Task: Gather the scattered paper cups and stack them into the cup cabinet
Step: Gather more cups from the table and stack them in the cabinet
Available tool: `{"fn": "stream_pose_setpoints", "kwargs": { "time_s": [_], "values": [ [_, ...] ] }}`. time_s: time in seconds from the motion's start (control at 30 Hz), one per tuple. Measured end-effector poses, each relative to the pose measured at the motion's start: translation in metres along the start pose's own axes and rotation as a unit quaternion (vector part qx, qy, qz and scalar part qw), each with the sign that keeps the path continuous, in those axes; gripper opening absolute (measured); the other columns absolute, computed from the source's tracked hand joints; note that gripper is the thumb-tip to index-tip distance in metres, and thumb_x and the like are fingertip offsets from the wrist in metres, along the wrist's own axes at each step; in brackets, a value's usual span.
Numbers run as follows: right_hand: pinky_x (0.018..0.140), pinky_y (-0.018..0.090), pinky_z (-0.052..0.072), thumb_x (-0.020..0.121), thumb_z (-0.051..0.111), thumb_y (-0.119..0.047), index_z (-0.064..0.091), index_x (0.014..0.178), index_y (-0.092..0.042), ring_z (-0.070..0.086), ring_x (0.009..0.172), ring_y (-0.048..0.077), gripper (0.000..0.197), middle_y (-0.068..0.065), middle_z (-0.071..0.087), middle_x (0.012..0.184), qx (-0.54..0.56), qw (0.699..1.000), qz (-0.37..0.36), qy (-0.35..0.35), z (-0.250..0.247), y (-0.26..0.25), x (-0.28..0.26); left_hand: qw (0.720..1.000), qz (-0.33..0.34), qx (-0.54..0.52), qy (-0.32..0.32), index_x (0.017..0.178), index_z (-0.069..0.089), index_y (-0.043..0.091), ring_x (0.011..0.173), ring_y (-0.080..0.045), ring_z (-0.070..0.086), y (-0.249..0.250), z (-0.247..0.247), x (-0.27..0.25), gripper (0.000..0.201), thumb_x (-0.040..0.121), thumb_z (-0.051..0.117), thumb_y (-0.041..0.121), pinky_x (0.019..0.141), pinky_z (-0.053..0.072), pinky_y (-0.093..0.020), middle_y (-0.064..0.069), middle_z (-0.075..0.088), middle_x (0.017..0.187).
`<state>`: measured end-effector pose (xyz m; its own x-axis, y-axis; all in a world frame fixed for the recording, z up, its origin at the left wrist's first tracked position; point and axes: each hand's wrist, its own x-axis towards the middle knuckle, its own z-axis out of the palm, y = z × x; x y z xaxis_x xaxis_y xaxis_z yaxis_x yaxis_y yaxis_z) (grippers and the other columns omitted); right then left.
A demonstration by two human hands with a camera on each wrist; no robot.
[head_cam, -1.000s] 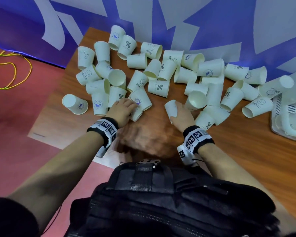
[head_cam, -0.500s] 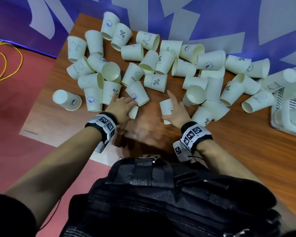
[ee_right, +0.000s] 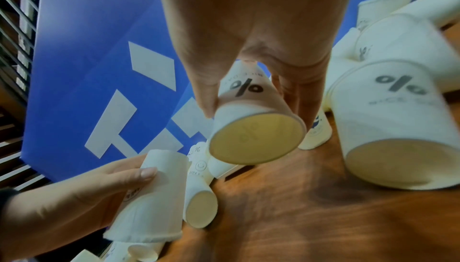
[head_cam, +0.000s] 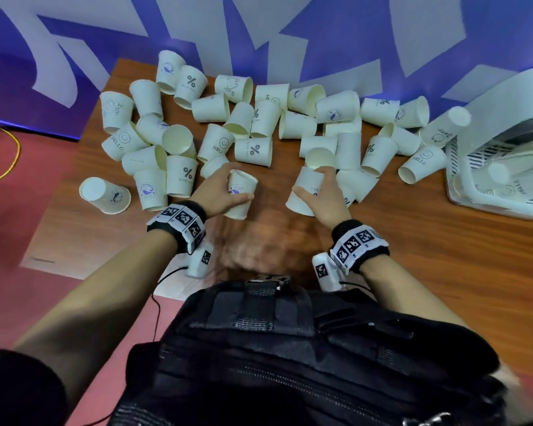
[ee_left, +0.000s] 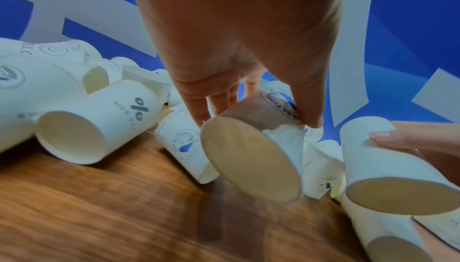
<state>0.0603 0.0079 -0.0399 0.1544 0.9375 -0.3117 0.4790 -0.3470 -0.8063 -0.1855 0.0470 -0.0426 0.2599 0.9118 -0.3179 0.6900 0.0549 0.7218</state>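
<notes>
Several white printed paper cups (head_cam: pixel 253 149) lie scattered on their sides across the far half of the wooden table (head_cam: pixel 413 272). My left hand (head_cam: pixel 225 189) grips a whale-print cup (head_cam: pixel 239 193) just above the table, its mouth toward me (ee_left: pixel 251 158). My right hand (head_cam: pixel 320 192) grips a "%" cup (head_cam: pixel 305 192) the same way, mouth down and toward me (ee_right: pixel 256 132). The two held cups hang side by side, a short gap apart. The white cup cabinet (head_cam: pixel 505 96) stands at the table's right edge with cups lying in it.
A blue and white wall (head_cam: pixel 320 41) backs the table right behind the cups. One cup (head_cam: pixel 105 195) lies alone near the table's left edge. A yellow cable (head_cam: pixel 0 161) lies on the red floor to the left. A black chest pack (head_cam: pixel 290 348) fills the lower view.
Both hands have closed round a cup and lifted it off the table toward me. The view has shifted right, bringing the cup cabinet more into view.
</notes>
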Motion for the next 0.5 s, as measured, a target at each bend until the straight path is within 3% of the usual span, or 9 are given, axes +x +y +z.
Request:
{"fn": "stream_pose_setpoints", "kwargs": {
  "time_s": [0.2, 0.3, 0.4, 0.5],
  "values": [
    [0.072, 0.025, 0.044, 0.081, 0.074, -0.031, 0.035, 0.121, -0.015, 0.054, 0.099, 0.020, 0.058, 0.005, 0.052, 0.111, 0.043, 0.994, 0.038, 0.096, -0.038, 0.016, -0.028, 0.998, 0.042, -0.021, -0.045, 0.128, 0.039, 0.014, 0.097, -0.017, 0.054, 0.043, 0.023, -0.001, 0.063, 0.080, 0.075, 0.031, 0.080, 0.040, -0.027, -0.003, 0.055, 0.109],
    [0.085, 0.031, 0.045, 0.079, 0.075, -0.024, 0.032, 0.131, -0.020, 0.054, 0.107, 0.019, 0.067, 0.002, 0.052, 0.119, 0.068, 0.987, 0.038, 0.142, -0.064, 0.027, -0.040, 0.996, 0.077, -0.004, -0.052, 0.123, 0.041, 0.017, 0.098, -0.017, 0.053, 0.070, 0.039, 0.005, 0.060, 0.078, 0.077, 0.032, 0.081, 0.041, -0.028, 0.000, 0.055, 0.110],
    [0.084, 0.026, 0.040, 0.082, 0.072, -0.022, 0.030, 0.140, -0.019, 0.051, 0.107, 0.013, 0.071, 0.000, 0.051, 0.125, 0.065, 0.986, 0.039, 0.151, -0.090, 0.037, -0.050, 0.992, 0.101, -0.016, -0.069, 0.122, 0.042, 0.018, 0.100, -0.018, 0.056, 0.098, 0.055, 0.013, 0.059, 0.077, 0.077, 0.035, 0.083, 0.045, -0.032, 0.000, 0.057, 0.112],
    [0.086, 0.029, 0.041, 0.083, 0.071, -0.024, 0.037, 0.134, -0.016, 0.051, 0.112, 0.020, 0.062, 0.005, 0.051, 0.125, 0.066, 0.981, 0.058, 0.171, -0.115, 0.052, -0.059, 0.990, 0.119, -0.015, -0.073, 0.124, 0.041, 0.017, 0.099, -0.021, 0.056, 0.125, 0.072, 0.021, 0.062, 0.076, 0.078, 0.036, 0.085, 0.047, -0.035, -0.003, 0.057, 0.115]
  ]
}}
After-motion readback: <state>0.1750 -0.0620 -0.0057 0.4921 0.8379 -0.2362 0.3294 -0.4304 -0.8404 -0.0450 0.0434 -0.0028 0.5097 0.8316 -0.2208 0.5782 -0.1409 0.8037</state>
